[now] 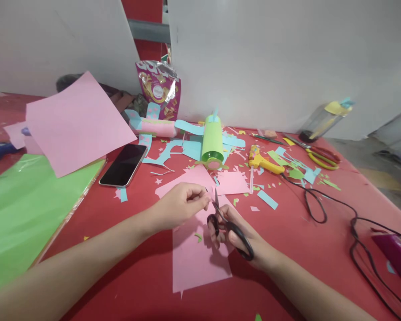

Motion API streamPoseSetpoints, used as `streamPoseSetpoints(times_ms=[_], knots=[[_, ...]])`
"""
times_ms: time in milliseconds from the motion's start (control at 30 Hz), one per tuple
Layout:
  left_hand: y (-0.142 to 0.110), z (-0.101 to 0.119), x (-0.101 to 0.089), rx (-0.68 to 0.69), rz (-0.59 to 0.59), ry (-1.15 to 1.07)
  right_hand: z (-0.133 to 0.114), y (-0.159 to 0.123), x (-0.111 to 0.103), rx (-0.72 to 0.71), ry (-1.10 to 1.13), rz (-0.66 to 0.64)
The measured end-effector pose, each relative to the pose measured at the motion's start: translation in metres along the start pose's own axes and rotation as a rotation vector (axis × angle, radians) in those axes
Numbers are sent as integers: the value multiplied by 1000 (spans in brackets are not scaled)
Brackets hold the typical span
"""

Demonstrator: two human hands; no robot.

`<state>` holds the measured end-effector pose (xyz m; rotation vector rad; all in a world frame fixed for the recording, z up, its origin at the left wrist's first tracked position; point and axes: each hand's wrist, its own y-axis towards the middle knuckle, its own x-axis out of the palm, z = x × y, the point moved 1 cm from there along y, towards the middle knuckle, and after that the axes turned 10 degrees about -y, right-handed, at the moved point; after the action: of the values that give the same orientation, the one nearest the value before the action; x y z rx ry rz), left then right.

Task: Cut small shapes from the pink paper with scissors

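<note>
My left hand (193, 199) is closed in a pinch on a small piece of pink paper (211, 196), mostly hidden by the fingertips. Black-handled scissors (239, 240) sit in my right hand (234, 225), with its fingers through the loops. Their blades are parted and point away from me, close beside the pinched piece. Below both hands a larger pink paper sheet (198, 267) lies on the red table, with a green scrap (198, 237) on it. Another cut pink sheet (233, 183) lies just beyond the fingers.
A green paper plane on a bottle (212, 138) and a pink-and-blue plane (157, 128) stand behind. A phone (123, 166) and green sheets (43, 214) are left. To the right are a yellow glue gun (265, 162), its cord (350, 214), scraps, yellow-and-red-handled scissors (322, 159) and a bottle plane (325, 120).
</note>
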<state>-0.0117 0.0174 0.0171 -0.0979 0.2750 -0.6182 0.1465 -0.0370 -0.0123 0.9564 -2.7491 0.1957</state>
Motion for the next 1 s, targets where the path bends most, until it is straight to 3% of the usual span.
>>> streamPoseSetpoints(times_ms=[767, 1000], knots=[[-1, 0, 2, -10, 24, 16, -3, 0, 1, 41, -22, 18], [-2, -3, 1, 26, 39, 122, -3, 0, 0, 53, -13, 9]])
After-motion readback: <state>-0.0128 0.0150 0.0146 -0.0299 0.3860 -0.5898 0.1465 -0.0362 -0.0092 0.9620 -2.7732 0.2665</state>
